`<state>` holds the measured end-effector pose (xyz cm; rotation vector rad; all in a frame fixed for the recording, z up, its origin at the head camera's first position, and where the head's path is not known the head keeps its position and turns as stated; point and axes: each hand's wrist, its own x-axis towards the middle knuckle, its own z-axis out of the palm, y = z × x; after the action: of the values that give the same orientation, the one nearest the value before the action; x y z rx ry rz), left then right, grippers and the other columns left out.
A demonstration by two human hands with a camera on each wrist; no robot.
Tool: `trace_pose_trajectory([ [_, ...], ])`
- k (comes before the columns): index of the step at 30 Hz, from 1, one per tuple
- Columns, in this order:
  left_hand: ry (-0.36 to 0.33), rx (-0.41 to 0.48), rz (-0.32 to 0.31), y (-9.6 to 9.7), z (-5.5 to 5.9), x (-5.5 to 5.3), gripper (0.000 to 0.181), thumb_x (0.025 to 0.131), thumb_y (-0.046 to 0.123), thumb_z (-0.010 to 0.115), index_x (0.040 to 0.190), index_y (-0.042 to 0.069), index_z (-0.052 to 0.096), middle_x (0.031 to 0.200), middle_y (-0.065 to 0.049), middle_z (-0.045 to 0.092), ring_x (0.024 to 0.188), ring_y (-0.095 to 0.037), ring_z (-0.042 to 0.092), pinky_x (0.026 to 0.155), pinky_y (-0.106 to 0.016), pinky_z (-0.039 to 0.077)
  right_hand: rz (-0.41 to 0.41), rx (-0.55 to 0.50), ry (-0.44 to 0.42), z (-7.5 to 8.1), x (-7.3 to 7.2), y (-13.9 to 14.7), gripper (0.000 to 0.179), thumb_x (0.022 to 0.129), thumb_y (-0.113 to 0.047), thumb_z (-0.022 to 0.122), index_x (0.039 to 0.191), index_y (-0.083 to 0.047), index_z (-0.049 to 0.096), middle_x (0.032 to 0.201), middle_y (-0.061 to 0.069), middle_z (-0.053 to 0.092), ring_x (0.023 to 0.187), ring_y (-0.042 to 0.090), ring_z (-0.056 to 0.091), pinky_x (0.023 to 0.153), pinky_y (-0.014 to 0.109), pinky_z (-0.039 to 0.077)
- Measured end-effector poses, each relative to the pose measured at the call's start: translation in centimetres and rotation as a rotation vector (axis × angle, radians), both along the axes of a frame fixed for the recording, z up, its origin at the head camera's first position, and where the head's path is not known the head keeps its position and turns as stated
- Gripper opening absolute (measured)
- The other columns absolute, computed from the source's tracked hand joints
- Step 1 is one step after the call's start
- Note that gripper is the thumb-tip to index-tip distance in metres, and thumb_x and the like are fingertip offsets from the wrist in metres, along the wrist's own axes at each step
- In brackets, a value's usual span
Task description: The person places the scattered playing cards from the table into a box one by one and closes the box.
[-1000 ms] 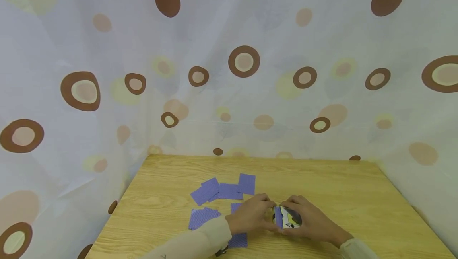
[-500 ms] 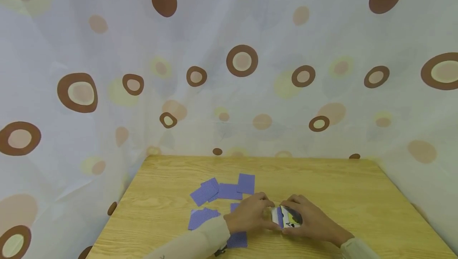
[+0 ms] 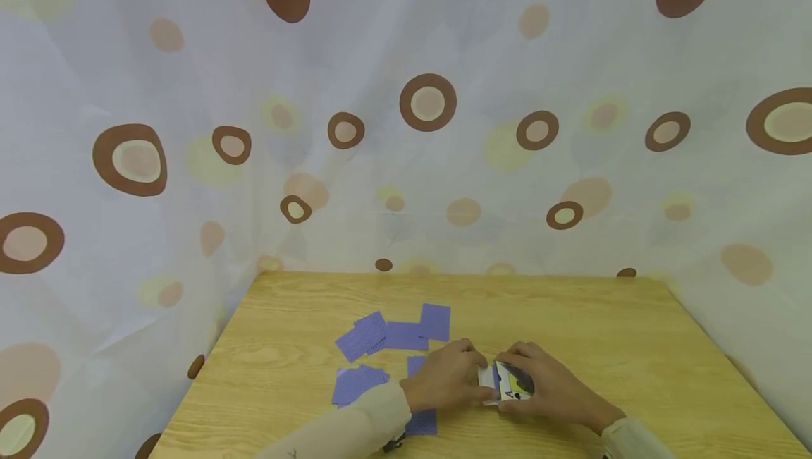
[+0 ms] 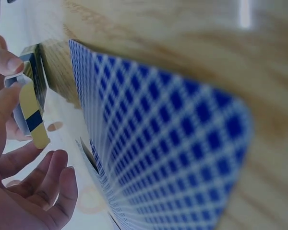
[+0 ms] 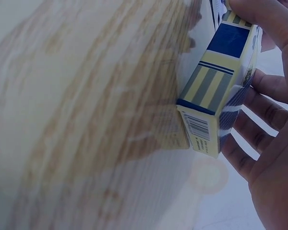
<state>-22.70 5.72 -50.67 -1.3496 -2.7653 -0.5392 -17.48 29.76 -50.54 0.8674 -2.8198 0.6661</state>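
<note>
Holding a playing-card box (image 3: 515,383) between both hands, above or on the tabletop (image 3: 571,318); impossible to tell whether touching the wood or lifted just off. Grasping the body of the box from the right with the right hand (image 3: 558,388), with thumb and fingers on opposite sides. Pinching the end flap (image 4: 32,117) at the box's left end with the left hand (image 3: 447,378), with the remaining fingers loosely bent. Showing a printed ace upward and, in the right wrist view, a barcode (image 5: 198,125) on the end. Lying to the left, backs up: blue-backed playing cards (image 3: 406,336), overlapping in a row; more cards (image 3: 358,383) bunched by the left sleeve (image 3: 374,420); others (image 3: 421,422) partly hidden beneath the left arm. Hanging behind and at both sides: a spotted cloth (image 3: 476,170).
</note>
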Motion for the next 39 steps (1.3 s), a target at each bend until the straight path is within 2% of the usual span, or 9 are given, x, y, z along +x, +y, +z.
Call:
trace_pose_trajectory([
  [3, 0.006, 0.022, -0.009, -0.2, -0.1, -0.2, 0.057, 0.091, 0.064, 0.068, 0.123, 0.017, 0.074, 0.12, 0.004, 0.065, 0.103, -0.004, 0.058, 0.082, -0.017, 0.05, -0.005, 0.002, -0.018, 0.1, -0.1, 0.0, 0.07, 0.085, -0.062, 0.076, 0.135, -0.014, 0.065, 0.121, -0.01, 0.054, 0.103, 0.009, 0.052, 0.082, 0.032, 0.052],
  [11, -0.093, 0.119, -0.023, -2.6, 0.4, -1.4, 0.053, 0.101, 0.056, 0.059, 0.128, 0.012, 0.069, 0.121, 0.002, 0.062, 0.09, -0.003, 0.061, 0.075, -0.019, 0.052, -0.008, 0.024, -0.016, 0.8, 0.1, -0.1, 0.074, 0.085, -0.066, 0.073, 0.135, -0.011, 0.065, 0.123, -0.005, 0.056, 0.107, 0.015, 0.056, 0.087, 0.042, 0.055],
  [15, -0.104, 0.13, -0.004, -4.7, 1.2, -2.2, 0.045, 0.104, 0.046, 0.059, 0.126, 0.009, 0.07, 0.122, 0.0, 0.063, 0.101, -0.008, 0.064, 0.077, -0.02, 0.053, -0.011, 0.026, 0.001, 0.9, 0.1, -0.1, 0.074, 0.085, -0.065, 0.073, 0.135, -0.011, 0.065, 0.123, -0.005, 0.056, 0.109, 0.016, 0.057, 0.089, 0.045, 0.055],
  [20, -0.14, 0.161, 0.054, -7.6, 1.9, -2.9, 0.038, 0.102, 0.037, 0.066, 0.124, 0.006, 0.07, 0.118, -0.002, 0.065, 0.104, -0.016, 0.065, 0.081, -0.023, 0.054, -0.027, 0.031, -0.005, 0.6, 0.0, 0.0, 0.076, 0.085, -0.067, 0.073, 0.136, -0.012, 0.065, 0.124, -0.005, 0.055, 0.108, 0.014, 0.055, 0.087, 0.042, 0.054],
  [24, -0.14, 0.165, 0.116, -9.7, 1.5, -3.3, 0.037, 0.1, 0.036, 0.07, 0.121, 0.007, 0.072, 0.113, -0.004, 0.066, 0.102, -0.017, 0.065, 0.082, -0.026, 0.054, -0.046, 0.043, -0.025, 0.5, 0.1, 0.0, 0.078, 0.084, -0.07, 0.072, 0.137, -0.013, 0.065, 0.125, -0.005, 0.055, 0.109, 0.014, 0.055, 0.089, 0.043, 0.054],
  [29, -0.215, 0.198, 0.174, -12.4, 0.8, -3.3, 0.041, 0.098, 0.037, 0.072, 0.124, 0.006, 0.07, 0.117, -0.004, 0.065, 0.107, -0.021, 0.064, 0.085, -0.03, 0.055, -0.034, 0.041, -0.031, 0.5, 0.3, 0.0, 0.077, 0.085, -0.068, 0.072, 0.137, -0.011, 0.064, 0.126, -0.002, 0.056, 0.11, 0.017, 0.056, 0.089, 0.045, 0.054],
  [34, -0.099, 0.194, 0.192, -14.2, 1.1, -3.1, 0.041, 0.094, 0.034, 0.077, 0.119, 0.003, 0.072, 0.112, -0.007, 0.067, 0.101, -0.023, 0.064, 0.082, -0.033, 0.055, -0.031, 0.038, -0.042, 0.6, 0.4, 0.1, 0.079, 0.085, -0.068, 0.072, 0.138, -0.01, 0.064, 0.128, -0.001, 0.055, 0.111, 0.019, 0.056, 0.089, 0.046, 0.054],
  [36, -0.031, 0.176, 0.219, -14.7, 1.3, -3.2, 0.039, 0.091, 0.033, 0.081, 0.115, 0.004, 0.073, 0.109, -0.008, 0.067, 0.099, -0.024, 0.063, 0.082, -0.036, 0.056, -0.034, 0.038, -0.044, 0.5, 0.3, 0.2, 0.078, 0.085, -0.068, 0.072, 0.138, -0.011, 0.064, 0.128, -0.001, 0.056, 0.111, 0.019, 0.056, 0.089, 0.046, 0.054],
  [39, 0.016, 0.143, 0.276, -15.6, 1.3, -3.4, 0.038, 0.088, 0.033, 0.084, 0.113, 0.006, 0.074, 0.11, -0.01, 0.066, 0.101, -0.025, 0.061, 0.082, -0.041, 0.056, -0.037, 0.034, -0.038, 0.6, 0.2, 0.2, 0.078, 0.085, -0.068, 0.072, 0.138, -0.011, 0.064, 0.127, -0.002, 0.055, 0.109, 0.017, 0.056, 0.087, 0.044, 0.054],
])
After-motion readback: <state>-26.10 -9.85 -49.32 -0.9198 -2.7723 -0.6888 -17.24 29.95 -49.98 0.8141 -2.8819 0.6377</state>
